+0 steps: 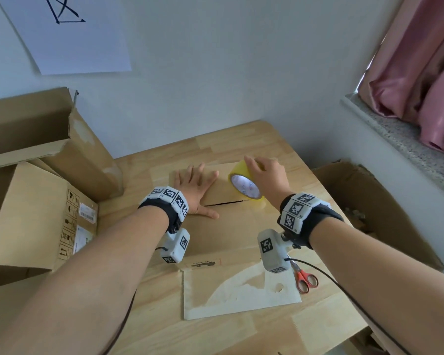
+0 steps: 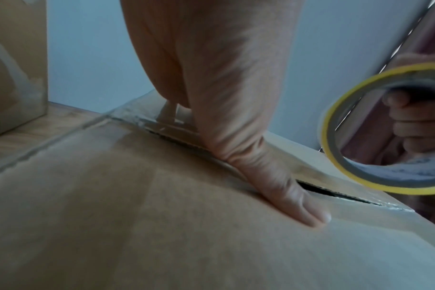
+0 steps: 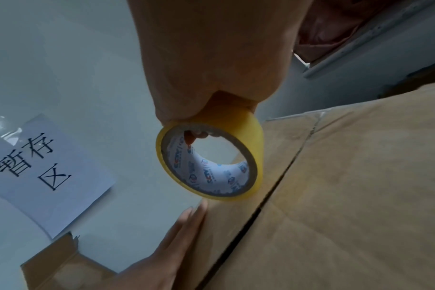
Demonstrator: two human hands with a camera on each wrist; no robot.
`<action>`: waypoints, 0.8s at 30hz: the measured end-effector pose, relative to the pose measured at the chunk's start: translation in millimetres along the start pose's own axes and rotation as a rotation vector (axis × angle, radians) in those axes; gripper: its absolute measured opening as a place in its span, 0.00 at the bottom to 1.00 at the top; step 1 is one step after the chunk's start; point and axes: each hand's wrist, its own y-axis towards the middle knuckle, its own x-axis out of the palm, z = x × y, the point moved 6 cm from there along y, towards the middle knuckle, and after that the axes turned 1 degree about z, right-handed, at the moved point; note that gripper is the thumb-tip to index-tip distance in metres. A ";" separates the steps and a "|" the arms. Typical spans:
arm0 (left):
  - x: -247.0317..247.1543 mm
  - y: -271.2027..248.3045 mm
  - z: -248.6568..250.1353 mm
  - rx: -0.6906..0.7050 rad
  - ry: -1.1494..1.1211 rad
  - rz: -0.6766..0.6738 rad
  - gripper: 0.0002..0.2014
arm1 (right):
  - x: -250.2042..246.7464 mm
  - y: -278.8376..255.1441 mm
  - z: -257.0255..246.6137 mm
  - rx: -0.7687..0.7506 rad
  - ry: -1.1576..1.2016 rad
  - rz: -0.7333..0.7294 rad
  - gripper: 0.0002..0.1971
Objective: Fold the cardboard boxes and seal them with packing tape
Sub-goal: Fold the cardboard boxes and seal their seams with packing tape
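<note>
A brown cardboard box [image 1: 231,226] stands on the wooden table with its top flaps folded down, a dark seam [image 1: 226,203] running between them. My left hand [image 1: 196,187] lies flat with straight fingers on the left part of the flaps, its thumb [image 2: 293,198] along the seam [image 2: 335,193]. My right hand [image 1: 264,175] grips a yellow roll of packing tape [image 1: 244,184] just above the right part of the box top. In the right wrist view the tape roll [image 3: 211,162] hangs over the box [image 3: 347,196], fingers hooked through its core.
Red-handled scissors [image 1: 304,278] lie at the table's right front. A white-faced flap [image 1: 241,290] sticks out from the box toward me. Large open boxes [image 1: 36,201] stand at the left, another open box [image 1: 374,213] at the right. A wall and a window sill [image 1: 400,139] are behind.
</note>
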 end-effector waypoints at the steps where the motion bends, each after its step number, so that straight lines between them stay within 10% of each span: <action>1: 0.0 -0.4 0.2 0.001 0.001 0.000 0.59 | 4.8 0.9 -3.2 -0.008 0.004 -0.032 0.24; 14: -3.6 -4.4 -13.2 0.009 -0.136 0.025 0.48 | 25.2 -2.2 1.8 0.033 -0.100 -0.124 0.25; 19: 12.5 -33.6 -55.4 -0.251 -0.926 0.285 0.37 | 26.1 -4.9 5.5 0.052 -0.060 -0.110 0.24; 24: 63.5 -50.5 -55.1 -0.495 -1.480 0.218 0.44 | 25.7 -5.6 5.4 0.072 -0.044 -0.096 0.24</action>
